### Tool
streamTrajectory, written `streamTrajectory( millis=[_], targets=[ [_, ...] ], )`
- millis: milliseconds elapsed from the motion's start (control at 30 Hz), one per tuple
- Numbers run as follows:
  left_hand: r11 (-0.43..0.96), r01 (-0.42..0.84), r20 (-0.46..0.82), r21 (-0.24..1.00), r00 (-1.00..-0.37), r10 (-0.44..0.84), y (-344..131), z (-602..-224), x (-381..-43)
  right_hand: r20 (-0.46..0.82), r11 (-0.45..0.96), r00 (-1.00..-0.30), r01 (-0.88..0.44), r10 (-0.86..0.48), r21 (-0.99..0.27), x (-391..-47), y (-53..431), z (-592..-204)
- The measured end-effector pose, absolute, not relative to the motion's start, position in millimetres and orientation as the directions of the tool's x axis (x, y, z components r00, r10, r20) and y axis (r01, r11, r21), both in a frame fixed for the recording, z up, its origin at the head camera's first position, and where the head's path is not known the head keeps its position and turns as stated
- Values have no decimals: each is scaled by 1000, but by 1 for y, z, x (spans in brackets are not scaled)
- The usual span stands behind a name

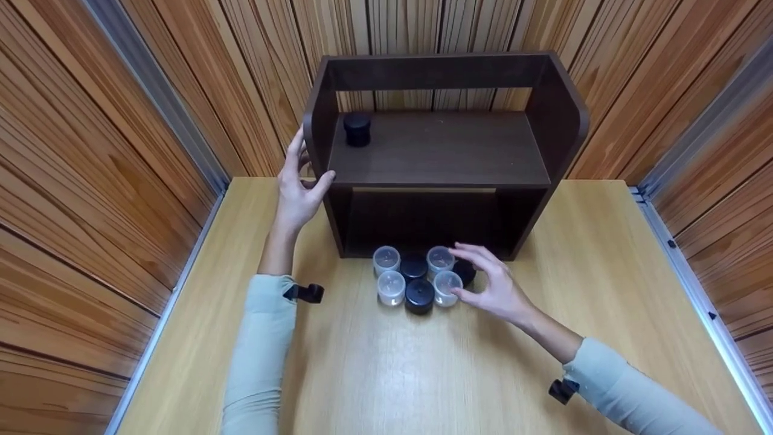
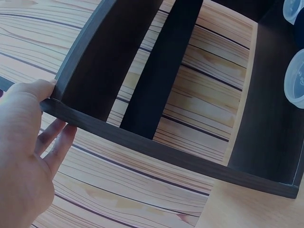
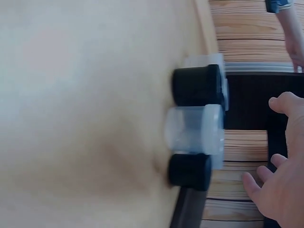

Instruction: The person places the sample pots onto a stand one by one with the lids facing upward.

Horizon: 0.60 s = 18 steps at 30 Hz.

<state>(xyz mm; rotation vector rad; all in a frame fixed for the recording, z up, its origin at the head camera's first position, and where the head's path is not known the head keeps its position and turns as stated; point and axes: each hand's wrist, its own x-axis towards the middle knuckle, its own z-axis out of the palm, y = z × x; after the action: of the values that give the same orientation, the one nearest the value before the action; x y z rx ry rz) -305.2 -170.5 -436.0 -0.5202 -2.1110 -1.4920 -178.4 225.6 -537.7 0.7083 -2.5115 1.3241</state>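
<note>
Gripping, on the pale wooden table point(image 1: 386, 374), a dark shelf unit point(image 1: 564, 115) by its left side panel point(image 1: 320, 121) with the left hand point(image 1: 300, 196), thumb at the front edge, fingers against the outer face. Probably stiff and heavier than anything else nearby; best steadied by that same panel. Standing upright, with open front toward the person and long axis seemingly running sideways, rightward from the left-hand grip. Hovering low with the right hand point(image 1: 492, 290), fingers and thumb parted wide, with no hold on anything. Nearest to the right thumb, a front clear jar point(image 1: 447, 289); whether touching, impossible to tell. Left of that thumb, a black jar point(image 1: 420, 296), then another clear jar point(image 1: 391, 287), with more of both kinds behind. Above and right of the left-hand grip, on the upper board point(image 1: 447, 148), a lone black jar point(image 1: 357, 130). All likely light, smooth, rather slippery; best taken round the sides below the lid point(image 3: 212, 129). Upright, scarcely taller than wide, so with hardly any long axis.
</note>
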Motion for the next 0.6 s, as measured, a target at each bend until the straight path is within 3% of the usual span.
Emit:
streamTrajectory(
  millis=[367, 600],
  targets=[
    [334, 576, 601, 746, -799, 36, -171, -435, -305, 342, 536, -899, -438, -274, -722, -167, 248, -559],
    [331, 560, 585, 759, -811, 31, -171, -435, -304, 351, 491, -869, -488, -349, -722, -171, 261, -569]
  ],
)
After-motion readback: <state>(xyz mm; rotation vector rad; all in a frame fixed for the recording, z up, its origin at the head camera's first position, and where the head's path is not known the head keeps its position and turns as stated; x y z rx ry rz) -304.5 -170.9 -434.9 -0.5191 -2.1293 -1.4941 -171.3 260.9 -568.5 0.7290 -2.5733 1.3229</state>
